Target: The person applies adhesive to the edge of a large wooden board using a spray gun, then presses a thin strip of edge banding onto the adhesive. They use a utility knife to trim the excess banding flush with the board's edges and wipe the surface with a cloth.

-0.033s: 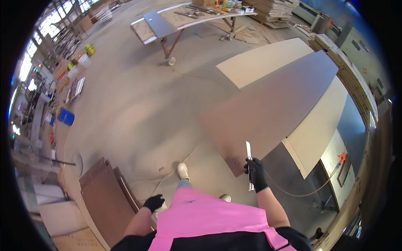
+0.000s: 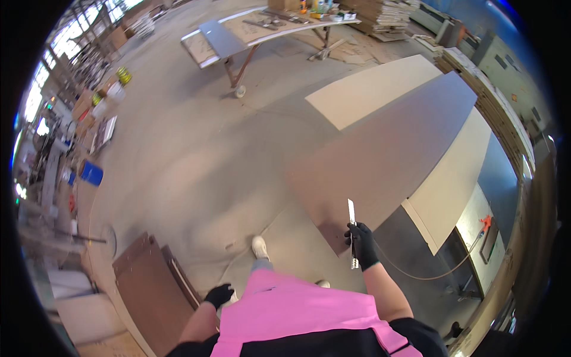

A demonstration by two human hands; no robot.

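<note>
My right hand (image 2: 360,244), in a black glove, is closed round a slim silver cutter (image 2: 351,209) held upright, its long pale blade sticking up over a brownish-grey panel (image 2: 380,160). Cream panels (image 2: 446,178) flank that panel on either side. My black-gloved left hand (image 2: 220,294) hangs loose beside my pink apron (image 2: 285,303), fingers slightly curled and apart with nothing visible in them, near stacked brown boards (image 2: 143,279).
A wheeled table (image 2: 262,35) carrying strips and bottles stands ahead. An orange-handled tool (image 2: 486,224) with a hose lies at right beside stacked sheets (image 2: 488,89). A blue bucket (image 2: 91,172) and assorted materials line the left side. A hose runs along the floor.
The view has shifted very slightly. My left hand sits a little lower and left in the picture, and the cutter in my right hand has barely moved.
</note>
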